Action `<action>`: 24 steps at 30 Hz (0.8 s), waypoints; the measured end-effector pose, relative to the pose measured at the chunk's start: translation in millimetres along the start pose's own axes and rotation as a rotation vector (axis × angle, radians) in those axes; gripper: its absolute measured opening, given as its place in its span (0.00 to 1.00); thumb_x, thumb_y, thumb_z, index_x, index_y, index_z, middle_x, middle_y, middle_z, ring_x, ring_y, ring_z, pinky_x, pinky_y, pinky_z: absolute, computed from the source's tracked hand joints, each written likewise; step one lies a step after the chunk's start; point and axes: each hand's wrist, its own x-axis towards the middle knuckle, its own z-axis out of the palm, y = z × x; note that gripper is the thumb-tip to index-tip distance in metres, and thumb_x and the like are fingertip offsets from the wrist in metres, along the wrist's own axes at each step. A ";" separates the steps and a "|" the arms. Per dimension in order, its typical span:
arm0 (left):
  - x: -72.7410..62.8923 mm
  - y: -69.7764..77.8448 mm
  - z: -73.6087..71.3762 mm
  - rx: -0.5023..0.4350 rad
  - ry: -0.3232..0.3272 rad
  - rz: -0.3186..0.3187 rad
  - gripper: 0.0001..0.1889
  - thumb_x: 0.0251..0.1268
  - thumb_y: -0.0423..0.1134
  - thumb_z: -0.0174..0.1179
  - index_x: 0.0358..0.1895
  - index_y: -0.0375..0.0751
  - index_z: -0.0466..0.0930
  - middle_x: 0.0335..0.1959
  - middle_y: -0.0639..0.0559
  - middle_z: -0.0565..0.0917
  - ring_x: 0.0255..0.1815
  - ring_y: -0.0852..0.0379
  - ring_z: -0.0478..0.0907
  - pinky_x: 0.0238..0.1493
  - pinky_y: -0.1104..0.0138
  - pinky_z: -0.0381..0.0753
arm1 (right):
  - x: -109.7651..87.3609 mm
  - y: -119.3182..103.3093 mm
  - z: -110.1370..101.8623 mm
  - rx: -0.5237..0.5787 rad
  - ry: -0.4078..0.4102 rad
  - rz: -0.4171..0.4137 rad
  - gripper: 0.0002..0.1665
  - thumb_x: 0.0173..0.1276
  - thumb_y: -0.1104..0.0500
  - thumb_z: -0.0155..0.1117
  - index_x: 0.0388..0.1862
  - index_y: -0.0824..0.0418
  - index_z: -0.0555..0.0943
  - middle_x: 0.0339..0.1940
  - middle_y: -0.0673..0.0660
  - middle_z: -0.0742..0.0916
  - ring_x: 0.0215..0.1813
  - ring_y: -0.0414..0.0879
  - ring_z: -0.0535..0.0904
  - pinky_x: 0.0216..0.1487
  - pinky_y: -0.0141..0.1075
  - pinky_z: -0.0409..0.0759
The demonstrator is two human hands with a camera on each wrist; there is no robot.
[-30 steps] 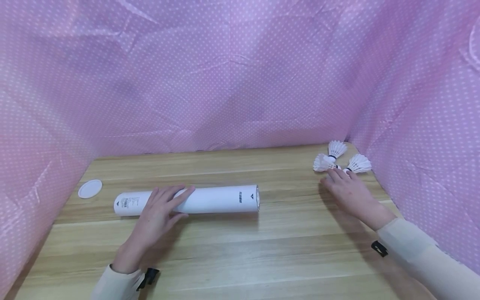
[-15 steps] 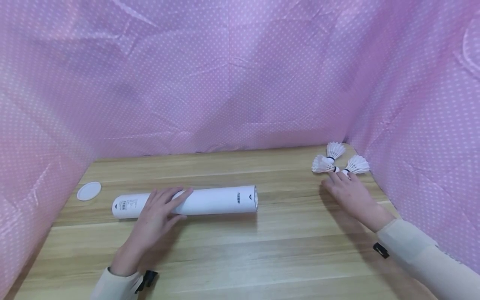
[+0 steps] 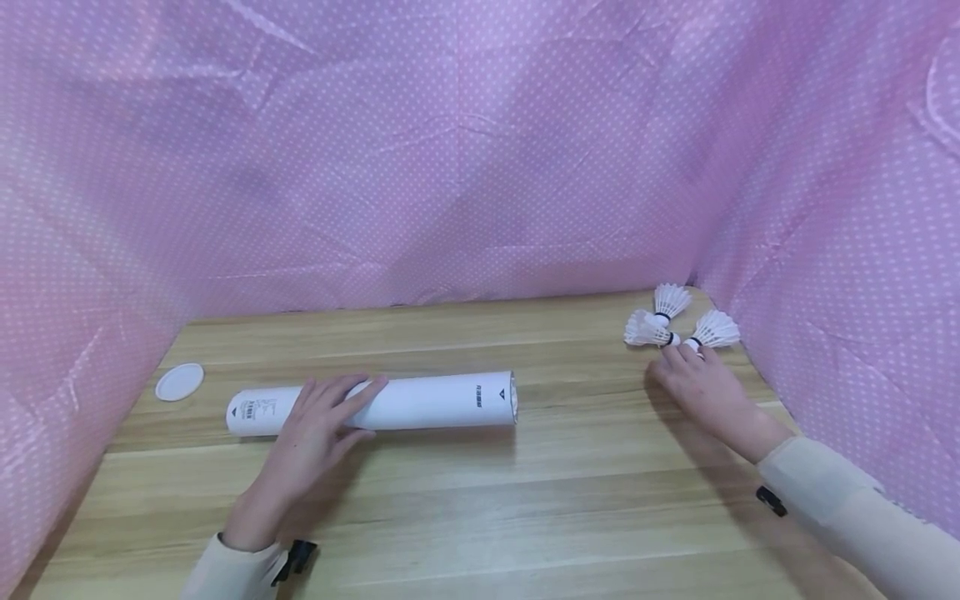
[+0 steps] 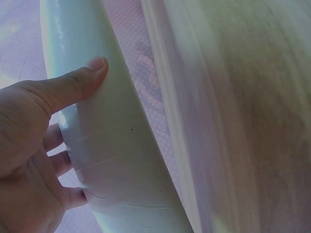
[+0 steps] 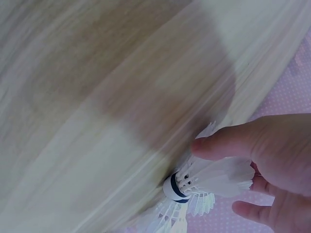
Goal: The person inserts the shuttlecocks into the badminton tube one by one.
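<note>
My left hand [image 3: 311, 433] grips a white shuttlecock tube [image 3: 435, 402] lying sideways on the table, thumb on the near side and fingers over the top. Across the left wrist view the tube [image 4: 116, 141] runs lengthwise, its surface creased. At the far right corner, my right hand [image 3: 708, 392] holds a white shuttlecock [image 5: 209, 177] by its feathers between thumb and fingers, cork pointing away from the palm. The hand mostly hides it in the head view. Just beyond the fingertips lie a left shuttlecock [image 3: 647, 328], a back shuttlecock [image 3: 672, 300] and a right shuttlecock [image 3: 716, 329].
A round white lid [image 3: 180, 382] rests at the left of the wooden table [image 3: 525, 517]. Pink dotted cloth [image 3: 450, 167] hangs along the back and both sides, close behind the shuttlecocks.
My right hand has drawn back slightly, so the left shuttlecock's dark band and cork show more. My left hand keeps its grip on the tube, which stays in place.
</note>
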 end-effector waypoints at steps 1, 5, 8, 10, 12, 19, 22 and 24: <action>0.0 0.1 0.0 0.000 0.000 0.000 0.47 0.44 0.31 0.80 0.73 0.55 0.71 0.63 0.43 0.77 0.62 0.40 0.73 0.66 0.29 0.58 | 0.2 0.6 -0.3 0.002 0.010 -0.002 0.14 0.56 0.74 0.51 0.39 0.65 0.78 0.36 0.65 0.75 0.38 0.60 0.74 0.34 0.54 0.79; 0.1 0.6 -0.1 0.001 0.000 0.001 0.49 0.44 0.32 0.80 0.74 0.58 0.69 0.63 0.43 0.77 0.63 0.40 0.73 0.66 0.30 0.57 | 1.3 3.0 -2.4 0.010 0.046 -0.012 0.14 0.57 0.73 0.50 0.40 0.67 0.79 0.36 0.66 0.76 0.37 0.60 0.74 0.29 0.50 0.79; 0.1 0.7 -0.1 0.006 -0.002 0.001 0.49 0.44 0.32 0.80 0.74 0.58 0.69 0.63 0.42 0.77 0.63 0.39 0.73 0.67 0.30 0.57 | 1.6 4.0 -5.5 0.017 0.034 -0.012 0.15 0.56 0.74 0.52 0.41 0.68 0.80 0.36 0.66 0.76 0.37 0.60 0.74 0.26 0.47 0.78; 0.2 0.6 0.0 0.008 -0.001 0.002 0.49 0.44 0.32 0.80 0.74 0.58 0.69 0.63 0.42 0.77 0.62 0.39 0.73 0.67 0.30 0.57 | 1.8 4.6 -7.7 0.032 0.014 -0.005 0.15 0.54 0.75 0.56 0.41 0.69 0.79 0.36 0.65 0.76 0.37 0.59 0.74 0.26 0.47 0.78; 0.3 0.3 0.2 0.008 0.001 0.004 0.48 0.44 0.32 0.80 0.74 0.57 0.70 0.63 0.42 0.77 0.62 0.39 0.73 0.67 0.30 0.57 | 2.3 5.8 -8.6 0.053 -0.004 0.009 0.13 0.53 0.75 0.60 0.39 0.68 0.78 0.34 0.64 0.75 0.37 0.59 0.74 0.25 0.46 0.78; 0.0 -0.4 0.4 0.006 0.009 0.012 0.47 0.44 0.32 0.80 0.73 0.55 0.71 0.63 0.42 0.77 0.62 0.39 0.73 0.66 0.29 0.58 | 4.5 8.5 -10.6 0.123 0.038 0.035 0.10 0.58 0.65 0.66 0.33 0.67 0.73 0.29 0.61 0.73 0.32 0.57 0.73 0.24 0.46 0.78; -0.4 -0.1 0.1 0.005 0.006 0.007 0.48 0.44 0.32 0.80 0.74 0.57 0.70 0.63 0.42 0.77 0.62 0.39 0.73 0.67 0.30 0.57 | 4.5 9.1 -12.9 0.109 0.067 0.037 0.11 0.59 0.63 0.65 0.33 0.67 0.73 0.29 0.62 0.73 0.31 0.58 0.73 0.23 0.47 0.78; -0.7 0.4 -0.5 0.003 0.004 0.003 0.48 0.45 0.32 0.80 0.74 0.58 0.69 0.63 0.42 0.77 0.63 0.39 0.73 0.67 0.30 0.57 | 4.4 8.8 -16.1 0.096 0.084 0.042 0.10 0.59 0.63 0.64 0.34 0.67 0.73 0.30 0.63 0.74 0.30 0.59 0.73 0.22 0.47 0.78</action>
